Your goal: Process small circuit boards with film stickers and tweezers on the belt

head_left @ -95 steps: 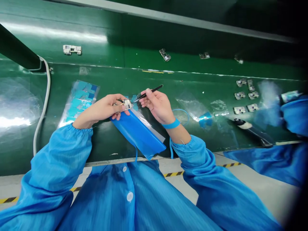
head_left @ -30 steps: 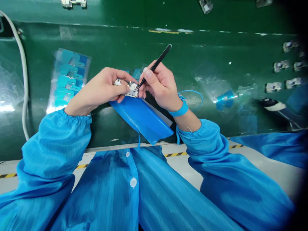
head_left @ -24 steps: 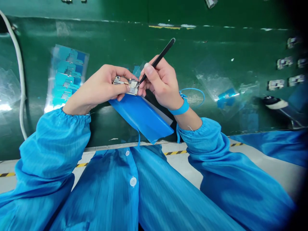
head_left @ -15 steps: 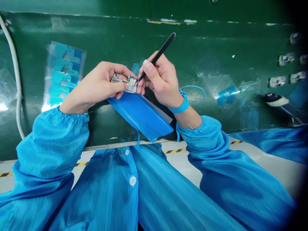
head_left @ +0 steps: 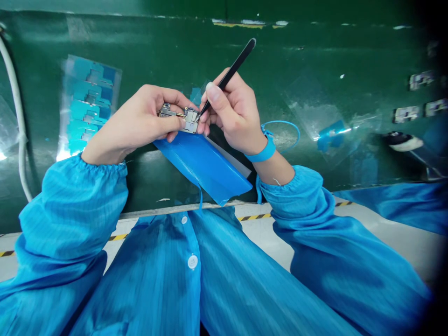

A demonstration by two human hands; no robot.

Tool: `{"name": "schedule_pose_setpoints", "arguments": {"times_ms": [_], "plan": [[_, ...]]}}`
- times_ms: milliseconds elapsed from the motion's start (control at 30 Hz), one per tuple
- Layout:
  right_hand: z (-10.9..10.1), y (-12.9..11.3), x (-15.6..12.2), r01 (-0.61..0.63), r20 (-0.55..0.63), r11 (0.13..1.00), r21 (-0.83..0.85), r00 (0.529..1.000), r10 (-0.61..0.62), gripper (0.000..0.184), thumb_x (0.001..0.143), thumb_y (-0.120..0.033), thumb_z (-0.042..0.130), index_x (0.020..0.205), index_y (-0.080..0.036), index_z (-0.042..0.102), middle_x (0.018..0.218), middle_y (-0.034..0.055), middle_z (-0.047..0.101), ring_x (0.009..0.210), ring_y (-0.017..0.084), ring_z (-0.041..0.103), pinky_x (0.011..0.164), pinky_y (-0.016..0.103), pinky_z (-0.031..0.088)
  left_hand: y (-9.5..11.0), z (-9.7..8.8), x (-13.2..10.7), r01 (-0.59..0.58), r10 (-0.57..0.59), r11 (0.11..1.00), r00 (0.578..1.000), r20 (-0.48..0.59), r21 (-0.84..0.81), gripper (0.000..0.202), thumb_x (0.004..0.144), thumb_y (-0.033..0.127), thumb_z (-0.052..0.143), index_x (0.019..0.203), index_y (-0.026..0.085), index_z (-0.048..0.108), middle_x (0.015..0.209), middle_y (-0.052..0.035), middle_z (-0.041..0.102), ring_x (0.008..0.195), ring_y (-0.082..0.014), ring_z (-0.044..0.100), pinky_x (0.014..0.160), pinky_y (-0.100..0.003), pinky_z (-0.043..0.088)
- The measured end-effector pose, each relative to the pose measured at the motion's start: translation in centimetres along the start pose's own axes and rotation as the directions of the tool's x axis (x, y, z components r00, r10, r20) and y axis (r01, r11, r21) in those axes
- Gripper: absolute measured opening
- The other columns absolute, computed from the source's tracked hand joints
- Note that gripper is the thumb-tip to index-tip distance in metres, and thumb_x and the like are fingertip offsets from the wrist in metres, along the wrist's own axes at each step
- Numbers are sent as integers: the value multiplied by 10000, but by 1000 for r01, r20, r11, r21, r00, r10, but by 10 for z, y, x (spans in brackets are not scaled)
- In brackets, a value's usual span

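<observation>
Between the thumb and fingers of my left hand [head_left: 149, 114] is a small circuit board [head_left: 191, 120] with silvery metal covers. My right hand [head_left: 236, 112] is closed around black tweezers [head_left: 238, 63], held slanting. Their tips touch or nearly touch the right part of the board; the contact is too small to make out. Fingertips of the right hand are close to the board's right edge. A blue textured sheet [head_left: 206, 168] lies below both hands, with a paler sheet partly under it. Around my right wrist is a blue strap [head_left: 262, 151] with a thin cord.
At left lies a clear sheet of blue cut-out films [head_left: 89, 105], with a pale cable [head_left: 17, 112] beyond it. Clear plastic with a blue film piece [head_left: 331, 136] lies at right. Several small boards [head_left: 406, 114] and a black-and-white-tipped object [head_left: 402, 141] are farther right, near a blue garment [head_left: 395, 200].
The view has shifted slightly. Both hands keep their hold on the board and tweezers, and the tweezers' tips stay at nearly the same spot on the board.
</observation>
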State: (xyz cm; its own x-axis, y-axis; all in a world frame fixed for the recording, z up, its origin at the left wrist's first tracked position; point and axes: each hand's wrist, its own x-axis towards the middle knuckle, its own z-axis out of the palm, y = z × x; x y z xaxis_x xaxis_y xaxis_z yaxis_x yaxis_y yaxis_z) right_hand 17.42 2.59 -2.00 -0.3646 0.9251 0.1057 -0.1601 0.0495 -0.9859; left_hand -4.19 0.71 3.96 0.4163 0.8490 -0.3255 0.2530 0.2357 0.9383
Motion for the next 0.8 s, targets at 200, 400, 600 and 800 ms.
{"name": "schedule_pose_setpoints", "arguments": {"times_ms": [200,400,600,800], "plan": [[-1,1,1,-20,-2,999,-33,1000,20,417,1018,-700,725,975,-316,569,743,-43,665,550,146,683,455,271,549,2,1,-1,7,-7,1000,1000,-11,12,119,974,251,838,1082,201,833,810,-23,721,680,-111,558,578,-238,413],[-5,6,3,-48,36,999,-13,998,48,468,1016,-750,700,981,-305,557,803,-37,687,574,133,700,488,263,562,2,1,-1,12,-12,1000,1000,-8,8,98,965,254,840,1052,214,822,787,-7,710,670,-114,571,593,-242,424],[-1,2,2,-79,-5,997,-2,997,79,489,1001,-757,718,965,-302,545,780,-33,665,558,136,678,479,269,564,0,0,0,-6,5,1000,1000,6,7,145,986,257,833,1108,184,808,805,4,738,686,-111,583,613,-255,431],[4,-5,-2,-67,-20,998,-17,998,67,443,997,-708,750,960,-308,563,784,-38,666,561,139,682,483,279,574,0,0,0,-2,2,1000,1000,-1,17,148,982,235,824,1123,193,809,768,19,708,674,-109,580,619,-247,428]]}}
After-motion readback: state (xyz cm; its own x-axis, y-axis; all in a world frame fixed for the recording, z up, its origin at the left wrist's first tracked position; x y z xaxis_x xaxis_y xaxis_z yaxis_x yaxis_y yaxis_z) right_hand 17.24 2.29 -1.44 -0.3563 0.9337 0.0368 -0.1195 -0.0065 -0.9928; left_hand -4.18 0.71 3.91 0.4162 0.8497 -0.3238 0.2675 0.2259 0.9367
